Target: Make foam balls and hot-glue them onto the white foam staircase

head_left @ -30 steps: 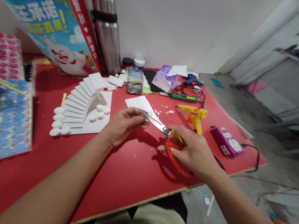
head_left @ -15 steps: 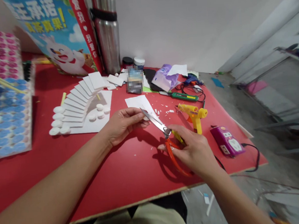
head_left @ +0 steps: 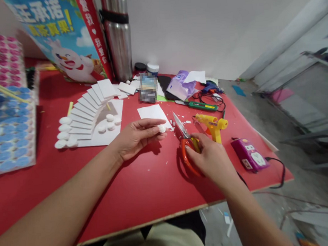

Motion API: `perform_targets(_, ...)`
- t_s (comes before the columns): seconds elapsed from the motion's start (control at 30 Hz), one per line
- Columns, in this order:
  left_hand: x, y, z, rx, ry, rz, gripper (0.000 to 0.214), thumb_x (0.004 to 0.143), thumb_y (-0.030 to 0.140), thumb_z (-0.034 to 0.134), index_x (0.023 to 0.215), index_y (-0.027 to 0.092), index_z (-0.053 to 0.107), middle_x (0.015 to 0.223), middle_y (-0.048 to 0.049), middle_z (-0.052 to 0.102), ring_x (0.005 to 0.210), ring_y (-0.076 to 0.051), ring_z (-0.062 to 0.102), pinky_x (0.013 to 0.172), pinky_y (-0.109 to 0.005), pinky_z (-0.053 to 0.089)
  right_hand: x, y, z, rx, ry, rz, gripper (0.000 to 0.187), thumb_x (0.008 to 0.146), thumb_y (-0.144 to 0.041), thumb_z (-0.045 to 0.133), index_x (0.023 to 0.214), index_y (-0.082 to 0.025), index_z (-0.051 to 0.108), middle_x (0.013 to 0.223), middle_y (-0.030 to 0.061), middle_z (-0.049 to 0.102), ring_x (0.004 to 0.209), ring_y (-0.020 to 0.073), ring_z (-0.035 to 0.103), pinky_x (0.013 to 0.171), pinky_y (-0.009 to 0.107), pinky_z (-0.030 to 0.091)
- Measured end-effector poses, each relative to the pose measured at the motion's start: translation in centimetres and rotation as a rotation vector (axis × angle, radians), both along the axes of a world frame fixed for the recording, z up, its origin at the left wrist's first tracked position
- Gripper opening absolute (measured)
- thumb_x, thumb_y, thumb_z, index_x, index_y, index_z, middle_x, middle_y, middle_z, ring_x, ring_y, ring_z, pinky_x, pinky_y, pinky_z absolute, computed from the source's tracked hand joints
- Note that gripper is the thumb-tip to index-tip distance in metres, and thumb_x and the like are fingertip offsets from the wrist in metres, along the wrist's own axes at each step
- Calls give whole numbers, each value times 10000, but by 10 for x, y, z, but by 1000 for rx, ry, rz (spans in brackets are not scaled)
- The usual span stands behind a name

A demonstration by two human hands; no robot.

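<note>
Between the thumb and fingers of my left hand [head_left: 139,136] is a small white piece [head_left: 161,128], partly covered by the fingertips. My right hand [head_left: 212,155] is wrapped around the handles of scissors [head_left: 184,131], orange on the outside and yellow inside. Their blades look closed and point up and away, apart from the white piece. White scraps [head_left: 185,122] lie beyond the blades, beside a white sheet [head_left: 152,112]. Left of my left hand, a fanned stair of white strips [head_left: 81,120] stands on a white board [head_left: 116,132] with several white discs [head_left: 109,121].
A yellow glue gun [head_left: 214,126], a green-handled cutter [head_left: 202,106] and a purple box with a cord [head_left: 250,156] are at the right. A steel flask [head_left: 119,43] stands at the back. Trays of blue rolls [head_left: 8,131] and pink ones [head_left: 4,59] sit at the left.
The scissors have drawn back to the right, away from my left fingertips, and their blades have closed. The white piece shows more plainly now. My left hand has barely moved.
</note>
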State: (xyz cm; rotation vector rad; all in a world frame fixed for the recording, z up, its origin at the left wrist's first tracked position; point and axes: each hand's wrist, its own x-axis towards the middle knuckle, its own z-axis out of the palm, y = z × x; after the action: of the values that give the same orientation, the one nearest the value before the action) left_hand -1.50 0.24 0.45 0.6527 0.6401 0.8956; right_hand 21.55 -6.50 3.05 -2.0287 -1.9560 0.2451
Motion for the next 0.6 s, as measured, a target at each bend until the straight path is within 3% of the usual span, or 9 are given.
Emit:
perform_targets(0.2, 0, 1, 0, 9, 35, -1, 359, 625, 117, 930, 953, 137, 786, 850, -46, 772, 733, -154, 755, 732, -253, 629, -12, 8, 1, -68, -332, 12, 242, 947, -358, 588, 1053, -151, 656, 754, 131, 736, 676, 306, 710, 532, 336, 398)
perform_targets(0.37, 0, 0, 1, 117, 139, -14, 328, 677, 222, 915, 919, 156, 703, 742, -24, 717, 609, -165, 699, 555, -294, 596, -13, 11, 11, -132, -496, 98, 197, 939, -390, 621, 916, -197, 653, 701, 124, 699, 613, 308, 689, 488, 332, 349)
perform_targets(0.5, 2, -1, 0, 324, 278, 126, 327, 651, 246, 920, 827, 152, 660, 841, -27, 702, 670, -136, 658, 611, -286, 571, -10, 12, 22, -57, -441, 169, 209, 865, -395, 743, 869, -197, 674, 803, 146, 721, 678, 319, 700, 528, 354, 425)
perform_targets(0.6, 5, -3, 0, 504, 386, 202, 268, 706, 249, 876, 812, 157, 649, 907, -42, 693, 780, -141, 640, 710, -285, 536, -18, 14, 31, 77, -136, 193, 284, 920, -442, 692, 1032, -181, 699, 910, 130, 751, 753, 285, 720, 611, 367, 498)
